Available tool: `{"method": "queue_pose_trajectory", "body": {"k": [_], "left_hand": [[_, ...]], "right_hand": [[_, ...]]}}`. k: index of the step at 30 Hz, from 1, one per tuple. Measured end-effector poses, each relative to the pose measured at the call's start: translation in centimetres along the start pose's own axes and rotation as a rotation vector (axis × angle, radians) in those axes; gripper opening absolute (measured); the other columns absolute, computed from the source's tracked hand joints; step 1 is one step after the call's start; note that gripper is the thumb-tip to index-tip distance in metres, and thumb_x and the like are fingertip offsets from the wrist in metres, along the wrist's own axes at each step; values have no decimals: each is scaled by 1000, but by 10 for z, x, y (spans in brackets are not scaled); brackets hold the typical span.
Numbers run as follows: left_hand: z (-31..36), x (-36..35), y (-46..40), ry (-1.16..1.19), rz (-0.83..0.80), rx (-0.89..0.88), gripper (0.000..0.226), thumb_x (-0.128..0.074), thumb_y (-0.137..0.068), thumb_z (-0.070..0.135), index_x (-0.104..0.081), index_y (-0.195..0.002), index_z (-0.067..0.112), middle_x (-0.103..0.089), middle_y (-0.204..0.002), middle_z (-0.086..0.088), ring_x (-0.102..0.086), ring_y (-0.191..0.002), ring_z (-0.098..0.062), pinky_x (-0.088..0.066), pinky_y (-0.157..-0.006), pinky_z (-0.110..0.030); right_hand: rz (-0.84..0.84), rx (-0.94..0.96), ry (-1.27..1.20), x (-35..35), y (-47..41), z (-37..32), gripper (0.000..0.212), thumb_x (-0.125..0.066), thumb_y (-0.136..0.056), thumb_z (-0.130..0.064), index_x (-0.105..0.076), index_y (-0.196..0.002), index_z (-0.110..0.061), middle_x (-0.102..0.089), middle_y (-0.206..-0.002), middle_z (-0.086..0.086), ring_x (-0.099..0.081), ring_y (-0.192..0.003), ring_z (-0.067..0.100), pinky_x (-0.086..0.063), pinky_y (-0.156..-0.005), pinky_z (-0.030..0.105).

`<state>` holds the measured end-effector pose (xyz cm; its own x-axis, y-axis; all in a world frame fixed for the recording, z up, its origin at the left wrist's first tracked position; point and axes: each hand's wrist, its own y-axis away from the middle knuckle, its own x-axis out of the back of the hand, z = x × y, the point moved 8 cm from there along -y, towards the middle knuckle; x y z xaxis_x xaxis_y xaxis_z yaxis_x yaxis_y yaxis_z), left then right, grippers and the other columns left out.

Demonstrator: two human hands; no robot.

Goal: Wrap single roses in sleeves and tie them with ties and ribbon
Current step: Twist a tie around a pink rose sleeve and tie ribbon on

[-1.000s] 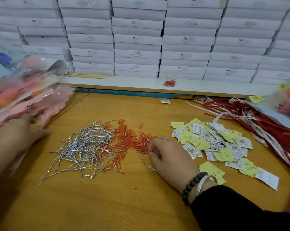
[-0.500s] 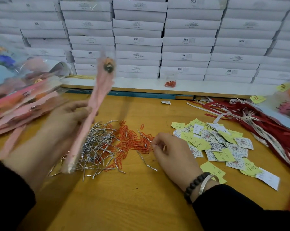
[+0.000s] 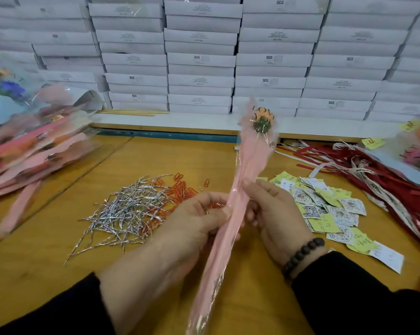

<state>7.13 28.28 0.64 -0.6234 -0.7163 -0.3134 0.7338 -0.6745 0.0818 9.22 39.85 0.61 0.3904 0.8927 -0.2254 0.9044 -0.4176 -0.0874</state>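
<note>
Both hands meet mid-scene: left hand and right hand grip the pink sleeved rose, held upright over the worktop. Keep the sleeve gathered tight at the stem, then wind on a silver tie from the left pile.

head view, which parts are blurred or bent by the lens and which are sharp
Head view: the pile of sleeved roses at far left is smeared, as is the red ribbon toward the right edge; the stacked white boxes bow outward from wide-angle distortion; the silver ties, both hands and the pink sleeved rose they hold read fairly sharp, with slight glare on its film.
</note>
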Motion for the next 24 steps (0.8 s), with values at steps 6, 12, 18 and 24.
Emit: {"method": "queue_pose_trajectory", "body": {"k": [6, 12, 18, 24], "left_hand": [[8, 6, -13, -219, 119, -77, 42, -64, -73, 40, -60, -92, 4, -65, -70, -9, -58, -52, -12, -46, -53, -23], [6, 9, -18, -114, 130, -96, 28, -70, -64, 19, -58, -83, 4, -63, -64, -14, -58, -45, -17, -47, -43, -22], [6, 13, -17, -67, 107, -124, 14, -65, -73, 13, -59, -81, 3, -65, -67, -17, -60, -46, -17, -49, -44, -22], [5, 15, -16, -96, 120, -116, 18, -54, -90, 9, -61, -74, 5, -66, -59, -8, -58, -44, -12, -47, -43, -18]], "right_hand": [[-1, 28, 131, -2, 2, 3, 19, -61, -87, -17, -63, -69, -10, -44, -40, -4, -36, -36, 6, -30, -37, 14], [-42, 16, 114, -4, 4, 7, 9, -61, -87, -11, -61, -90, -2, -45, -40, -8, -37, -34, 2, -29, -36, 14], [-68, 38, 72, -5, 3, 9, 15, -61, -88, -17, -59, -88, -2, -43, -42, -7, -34, -35, 4, -30, -38, 15], [-72, 29, 103, -2, 1, 10, 17, -57, -91, -19, -60, -75, -14, -44, -46, -5, -36, -38, 7, -30, -39, 16]]}}
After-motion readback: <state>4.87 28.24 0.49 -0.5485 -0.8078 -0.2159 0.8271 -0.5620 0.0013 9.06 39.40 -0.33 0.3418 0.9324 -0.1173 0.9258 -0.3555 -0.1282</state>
